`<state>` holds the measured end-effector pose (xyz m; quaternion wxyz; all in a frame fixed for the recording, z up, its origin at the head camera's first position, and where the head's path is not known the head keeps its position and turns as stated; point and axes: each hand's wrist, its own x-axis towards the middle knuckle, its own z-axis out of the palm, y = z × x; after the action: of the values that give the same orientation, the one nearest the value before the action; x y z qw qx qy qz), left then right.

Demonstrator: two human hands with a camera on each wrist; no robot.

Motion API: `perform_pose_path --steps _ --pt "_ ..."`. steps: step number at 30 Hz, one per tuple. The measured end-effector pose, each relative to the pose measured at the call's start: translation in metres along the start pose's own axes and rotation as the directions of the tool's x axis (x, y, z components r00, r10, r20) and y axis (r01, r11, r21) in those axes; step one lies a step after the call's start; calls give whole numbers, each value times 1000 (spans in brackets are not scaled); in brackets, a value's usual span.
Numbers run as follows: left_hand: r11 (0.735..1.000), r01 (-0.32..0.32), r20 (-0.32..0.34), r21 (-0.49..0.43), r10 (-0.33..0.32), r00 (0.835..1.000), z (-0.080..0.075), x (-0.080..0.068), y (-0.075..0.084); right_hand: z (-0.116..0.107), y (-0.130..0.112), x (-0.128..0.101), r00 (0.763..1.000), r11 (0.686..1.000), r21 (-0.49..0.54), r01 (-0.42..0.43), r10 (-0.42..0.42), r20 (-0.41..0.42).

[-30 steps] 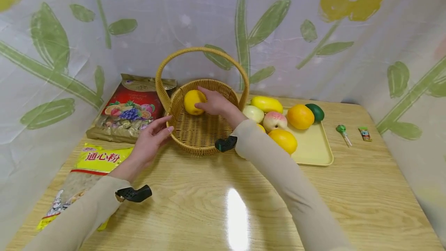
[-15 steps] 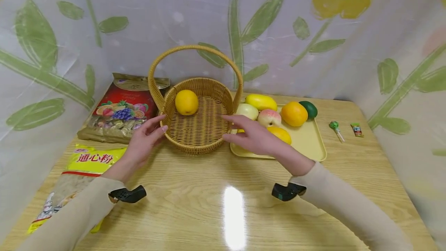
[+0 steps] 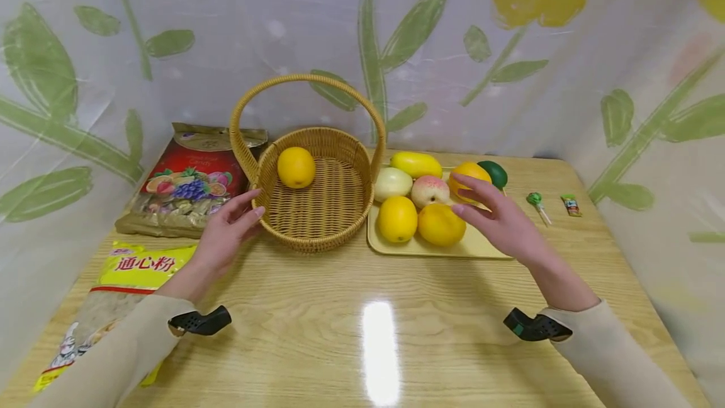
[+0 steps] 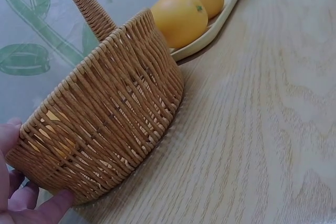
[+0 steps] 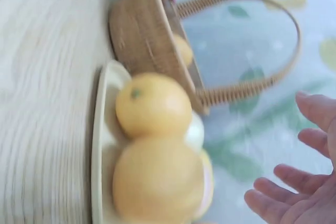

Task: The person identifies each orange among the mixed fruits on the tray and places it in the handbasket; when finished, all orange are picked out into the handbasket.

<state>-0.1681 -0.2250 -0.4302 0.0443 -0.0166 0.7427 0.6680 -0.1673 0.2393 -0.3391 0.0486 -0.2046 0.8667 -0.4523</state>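
Observation:
In the head view my left hand (image 3: 226,235) rests at the left side of a wicker basket (image 3: 317,243) with a tall arched handle. Its fingers touch the outer wall in the left wrist view (image 4: 105,119) and do not wrap round it. One orange (image 3: 296,167) lies inside, toward the back left. My right hand (image 3: 504,225), with nothing in it, hovers over the right part of a pale yellow tray (image 3: 408,249), fingers spread. Nearest to it are an orange-yellow fruit (image 3: 440,225) and an orange (image 3: 469,175), partly covered by its fingers.
Also on the tray are a peach (image 3: 429,192), a whitish fruit (image 3: 393,184), a long yellow fruit (image 3: 416,164) and a yellow-orange fruit (image 3: 398,219). A dark green fruit (image 3: 494,174) sits behind. A lollipop (image 3: 537,206), small candy (image 3: 571,205), candy bag (image 3: 192,187) and pasta bag (image 3: 124,294) flank these.
My right hand has let go of the orange inside the basket, come out and moved right over the tray. The left hand stays at the basket's left side.

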Motion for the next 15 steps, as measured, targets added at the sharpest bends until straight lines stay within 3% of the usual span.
perform_pose_path --steps 6,15 --pt "1000 -7 -1 -17 7 1000 0 1 -1 -18 28 -4 996 997 24 -80 80 -35" --pt "996 4 18 -93 -2 1000 1 -2 1 -17 63 -7 995 997 50 -66 62 84"
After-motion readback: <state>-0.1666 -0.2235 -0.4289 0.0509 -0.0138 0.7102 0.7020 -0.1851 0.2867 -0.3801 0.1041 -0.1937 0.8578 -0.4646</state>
